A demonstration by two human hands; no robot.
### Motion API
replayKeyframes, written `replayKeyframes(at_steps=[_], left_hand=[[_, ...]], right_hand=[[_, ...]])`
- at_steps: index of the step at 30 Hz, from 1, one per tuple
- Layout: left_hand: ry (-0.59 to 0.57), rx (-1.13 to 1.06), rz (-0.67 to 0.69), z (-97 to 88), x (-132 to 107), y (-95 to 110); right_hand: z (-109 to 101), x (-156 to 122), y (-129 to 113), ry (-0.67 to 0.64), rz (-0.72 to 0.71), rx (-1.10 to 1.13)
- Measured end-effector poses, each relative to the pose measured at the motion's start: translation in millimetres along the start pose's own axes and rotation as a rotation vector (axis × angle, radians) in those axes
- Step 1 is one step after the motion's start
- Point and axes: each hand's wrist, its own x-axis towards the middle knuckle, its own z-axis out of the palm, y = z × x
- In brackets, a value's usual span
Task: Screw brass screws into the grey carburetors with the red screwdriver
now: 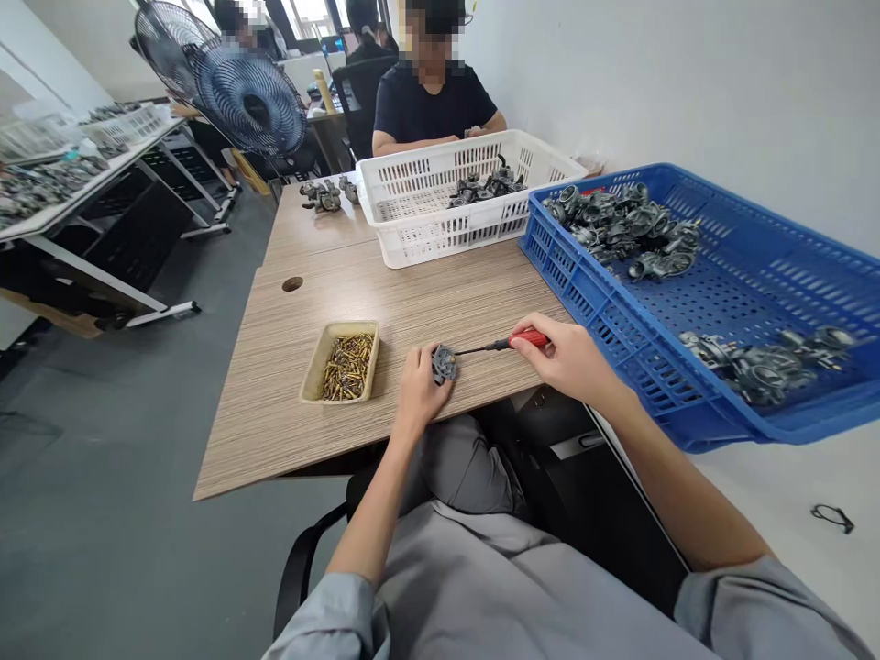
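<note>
My left hand [421, 385] is closed round a small grey metal carburetor [445, 364] and steadies it on the wooden table near its front edge. In my right hand [567, 359] is a screwdriver with a red handle [531, 340], held level between thumb and fingers. Its dark shaft points left, and the tip meets the carburetor's right side; the exact contact point is too small to make out. Left of my left hand stands a cream plastic tray [307, 383] filled with small brass-coloured threaded parts [348, 367].
A blue crate [619, 353] with several carburetors stands at the right. Behind the work area is a white crate [440, 243] holding more of them. Several carburetors [322, 195] lie at the table's far left. Another person [433, 105] sits opposite. A fan [254, 105] stands beyond the table.
</note>
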Motion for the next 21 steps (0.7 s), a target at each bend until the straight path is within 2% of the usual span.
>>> replayKeyframes(at_steps=[6, 13, 21], left_hand=[[0.009, -0.014, 0.011, -0.1, 0.5, 0.1], [0.014, -0.019, 0.011, -1.0, 0.5, 1.6], [0.016, -0.016, 0.017, -1.3, 0.8, 1.7]], right_hand=[[-0.9, -0.4, -0.8, -0.013, -0.013, -0.019], [-5.2, -2.2, -7.3, -0.069, -0.117, 0.005], [-6.4, -3.2, -8.5, -0.095, -0.128, 0.012]])
